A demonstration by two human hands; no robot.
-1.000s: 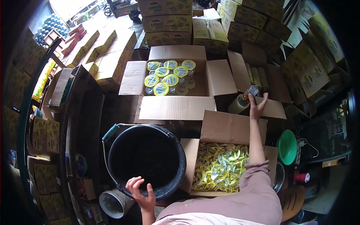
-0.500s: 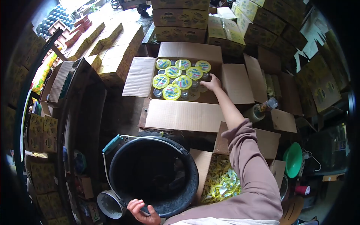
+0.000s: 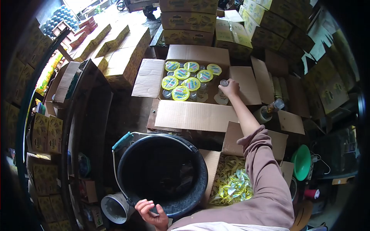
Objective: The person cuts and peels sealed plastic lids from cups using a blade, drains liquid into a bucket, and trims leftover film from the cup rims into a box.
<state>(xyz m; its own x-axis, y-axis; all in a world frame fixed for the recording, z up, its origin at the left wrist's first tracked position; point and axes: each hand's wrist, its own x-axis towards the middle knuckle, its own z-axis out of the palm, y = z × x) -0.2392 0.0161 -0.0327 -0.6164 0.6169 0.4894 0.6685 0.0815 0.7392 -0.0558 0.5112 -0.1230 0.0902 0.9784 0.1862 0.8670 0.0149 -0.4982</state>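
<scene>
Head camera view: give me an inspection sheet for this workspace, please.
Surface: dark where visible, mostly covered.
Job's things: open box with round yellow tops marked Lemon; clear container.
Clutter: yellow pieces heaped in a second box; black bucket; green bowl.
Hands: right hand grips the clear container near its top; left hand open by the bucket's rim, contact unclear.
Cables: white cable near the green bowl.
Surroundings: stacked boxes.

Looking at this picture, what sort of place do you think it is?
Probably a small packing workshop or storeroom: printed boxes are stacked at the back, an open carton holds containers with round yellow "Lemon" labels, and a second carton holds a heap of small yellow pieces.
</scene>
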